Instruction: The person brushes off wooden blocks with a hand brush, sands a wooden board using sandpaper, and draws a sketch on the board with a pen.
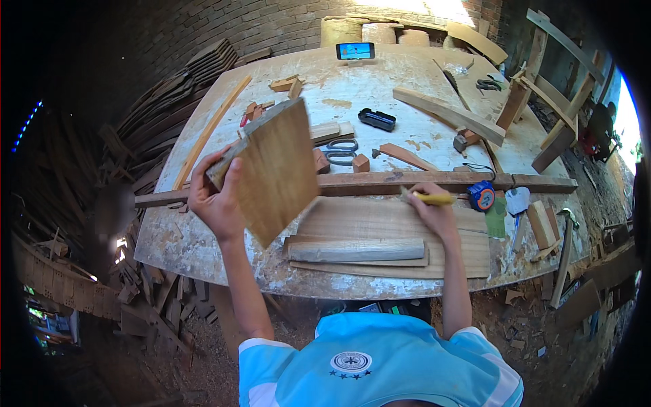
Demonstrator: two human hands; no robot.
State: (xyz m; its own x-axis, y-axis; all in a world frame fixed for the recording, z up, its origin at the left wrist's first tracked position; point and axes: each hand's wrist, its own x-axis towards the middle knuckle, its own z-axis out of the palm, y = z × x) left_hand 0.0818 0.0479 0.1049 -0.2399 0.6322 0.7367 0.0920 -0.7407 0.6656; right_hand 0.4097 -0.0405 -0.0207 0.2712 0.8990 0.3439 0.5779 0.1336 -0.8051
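Your left hand has its fingers clamped on a square board, raised at frame centre-left. Your right hand pinches a yellow pencil over the planks on the table. A long beam, tape measure and pliers lie just behind.

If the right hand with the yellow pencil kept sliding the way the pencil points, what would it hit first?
The right hand holds a yellow pencil whose tip points left along the long wooden beam. Going on that way, it would probably first meet the tilted wooden board held up by the left hand, though depth is unclear.
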